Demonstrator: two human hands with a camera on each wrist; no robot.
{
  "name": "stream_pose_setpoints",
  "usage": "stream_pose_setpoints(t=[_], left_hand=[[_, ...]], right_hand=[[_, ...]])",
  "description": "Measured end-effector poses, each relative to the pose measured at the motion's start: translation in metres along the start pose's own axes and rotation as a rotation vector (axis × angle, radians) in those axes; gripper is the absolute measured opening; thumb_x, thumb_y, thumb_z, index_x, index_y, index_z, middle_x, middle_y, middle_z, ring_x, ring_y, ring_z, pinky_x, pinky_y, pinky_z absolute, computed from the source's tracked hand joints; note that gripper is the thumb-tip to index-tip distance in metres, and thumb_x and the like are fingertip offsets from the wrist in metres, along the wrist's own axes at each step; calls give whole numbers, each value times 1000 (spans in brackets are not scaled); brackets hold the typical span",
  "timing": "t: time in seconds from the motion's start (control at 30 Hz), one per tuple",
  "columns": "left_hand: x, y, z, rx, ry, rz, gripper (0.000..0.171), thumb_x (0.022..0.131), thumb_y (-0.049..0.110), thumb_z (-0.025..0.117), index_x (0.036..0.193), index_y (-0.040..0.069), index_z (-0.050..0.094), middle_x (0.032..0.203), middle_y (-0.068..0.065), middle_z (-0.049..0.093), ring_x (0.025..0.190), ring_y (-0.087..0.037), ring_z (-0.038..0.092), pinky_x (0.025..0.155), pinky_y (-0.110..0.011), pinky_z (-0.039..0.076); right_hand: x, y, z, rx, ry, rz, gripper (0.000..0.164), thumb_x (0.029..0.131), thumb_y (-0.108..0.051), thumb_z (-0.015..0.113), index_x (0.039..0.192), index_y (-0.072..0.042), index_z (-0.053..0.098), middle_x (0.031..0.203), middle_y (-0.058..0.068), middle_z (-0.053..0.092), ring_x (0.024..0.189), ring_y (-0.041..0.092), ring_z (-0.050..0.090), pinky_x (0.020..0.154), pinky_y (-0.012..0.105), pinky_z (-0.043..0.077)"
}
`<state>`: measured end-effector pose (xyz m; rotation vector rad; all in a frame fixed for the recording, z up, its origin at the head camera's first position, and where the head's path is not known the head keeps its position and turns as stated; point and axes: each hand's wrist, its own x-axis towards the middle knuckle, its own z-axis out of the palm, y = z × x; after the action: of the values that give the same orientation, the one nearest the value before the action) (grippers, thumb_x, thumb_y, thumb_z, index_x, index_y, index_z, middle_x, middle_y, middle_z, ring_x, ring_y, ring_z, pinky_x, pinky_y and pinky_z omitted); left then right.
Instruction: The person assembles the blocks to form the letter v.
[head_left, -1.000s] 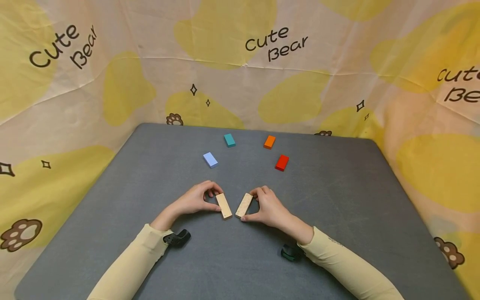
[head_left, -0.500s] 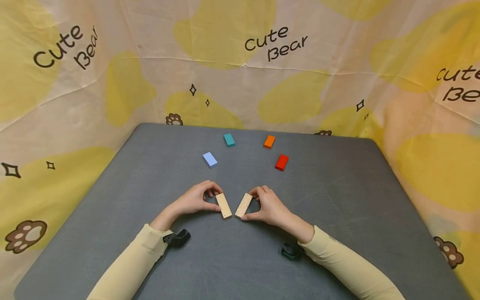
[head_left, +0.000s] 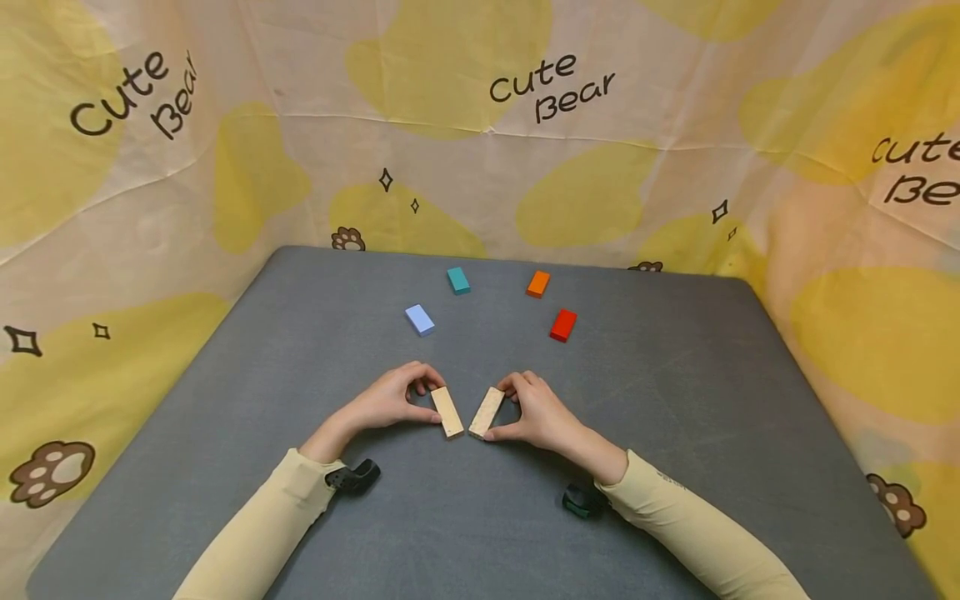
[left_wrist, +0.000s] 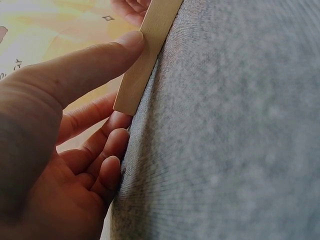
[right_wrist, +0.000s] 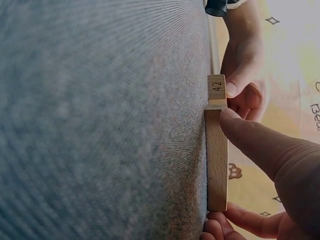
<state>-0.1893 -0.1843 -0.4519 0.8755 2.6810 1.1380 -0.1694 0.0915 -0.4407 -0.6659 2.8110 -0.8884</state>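
Note:
Two plain wooden blocks lie on the grey table, slanting towards each other, with a narrow gap between their near ends. My left hand (head_left: 390, 398) pinches the left block (head_left: 447, 412), thumb at its outer side and index finger at its far end. The right block (head_left: 487, 412) is held by my right hand (head_left: 542, 417), with the thumb at the near end and fingertips at the far end. In the right wrist view, the left block (right_wrist: 216, 86) shows a printed 42 on its end, just beyond the right block (right_wrist: 216, 165).
Farther back on the table (head_left: 675, 400) lie a lilac block (head_left: 420, 320) and a teal block (head_left: 458, 281) on the left. On the right are an orange block (head_left: 538, 283) and a red block (head_left: 563, 325). A patterned cloth (head_left: 450, 83) hangs behind and beside the table.

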Motion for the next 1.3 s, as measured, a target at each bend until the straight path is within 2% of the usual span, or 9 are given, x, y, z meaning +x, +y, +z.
stream_pose_setpoints(t=[0.1, 0.83, 1.3], left_hand=[[0, 1, -1, -1, -13, -24, 44, 71, 36, 83, 107, 18, 64, 95, 4, 58, 85, -15, 54, 69, -23, 44], [1, 2, 2, 11, -19, -58, 44, 71, 38, 82, 107, 21, 64, 95, 5, 58, 86, -13, 53, 70, -23, 43], [2, 2, 4, 5, -21, -64, 45, 72, 38, 82, 108, 20, 64, 97, 5, 57, 88, -14, 53, 71, -23, 43]], right_hand=[[0, 1, 0, -3, 0, -5, 67, 63, -44, 86, 113, -8, 59, 102, 5, 55, 90, 15, 51, 83, 33, 45], [0, 2, 1, 16, 6, -8, 67, 62, -44, 87, 110, -8, 59, 99, 4, 56, 87, 15, 51, 79, 32, 45], [3, 15, -1, 180, 23, 43, 53, 64, -29, 88, 110, -15, 65, 99, -2, 64, 87, 11, 58, 76, 27, 48]])
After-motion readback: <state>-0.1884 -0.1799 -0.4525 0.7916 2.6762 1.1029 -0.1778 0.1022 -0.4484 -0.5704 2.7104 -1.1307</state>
